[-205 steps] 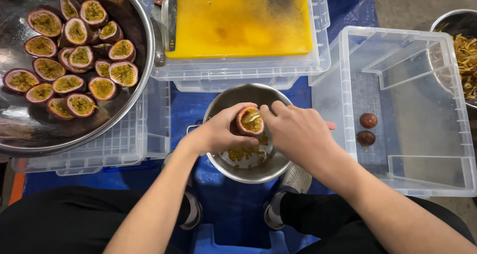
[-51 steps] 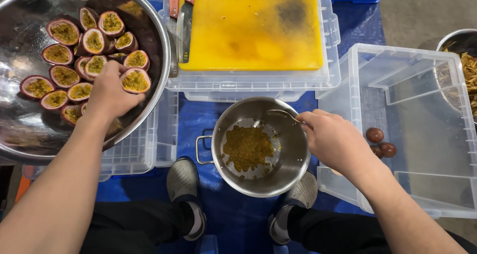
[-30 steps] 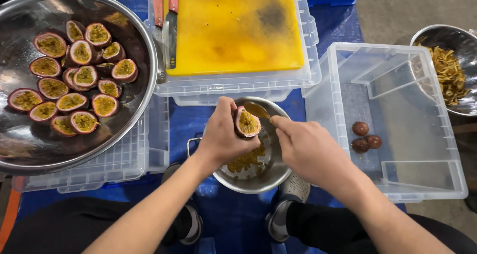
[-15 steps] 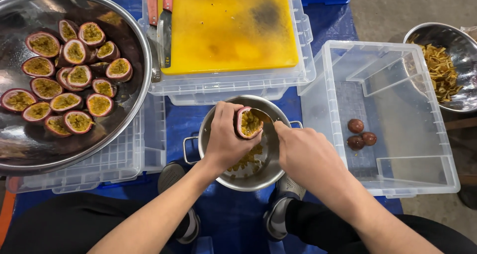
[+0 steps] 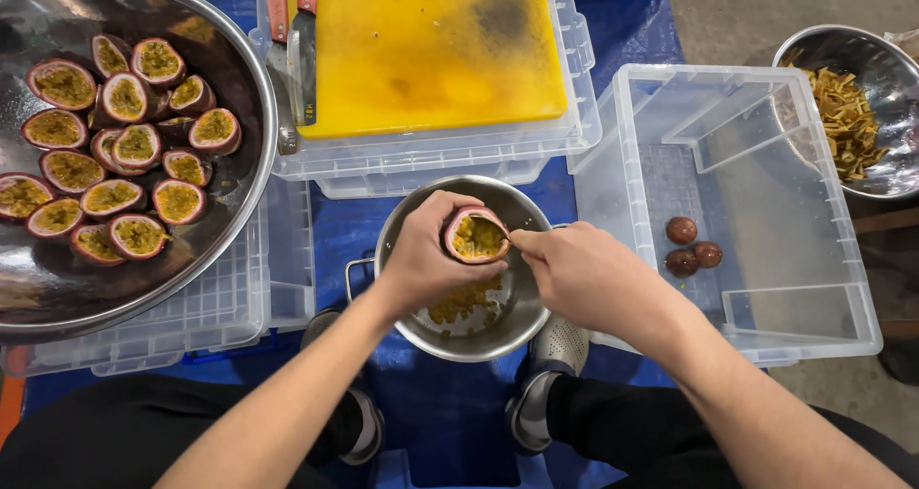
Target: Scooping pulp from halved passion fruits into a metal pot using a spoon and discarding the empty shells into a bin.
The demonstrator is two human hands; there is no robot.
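Over the steel pot (image 5: 402, 259), left hand (image 5: 421, 259) grips a purple-rinded, yellow-pulped passionfruit half (image 5: 476, 235); right hand (image 5: 584, 274) clenched beside it

my left hand (image 5: 421, 259) is curled, fingers wrapped closed and palm turned inward. my right hand (image 5: 579, 274) sits just beside it, fingers pinched shut, fingertips nearly meeting the left. both bare forearms angle inward from below.

There is only one view, from the person's head. It looks steeply down, close above the fingers (image 5: 479, 216) at centre.
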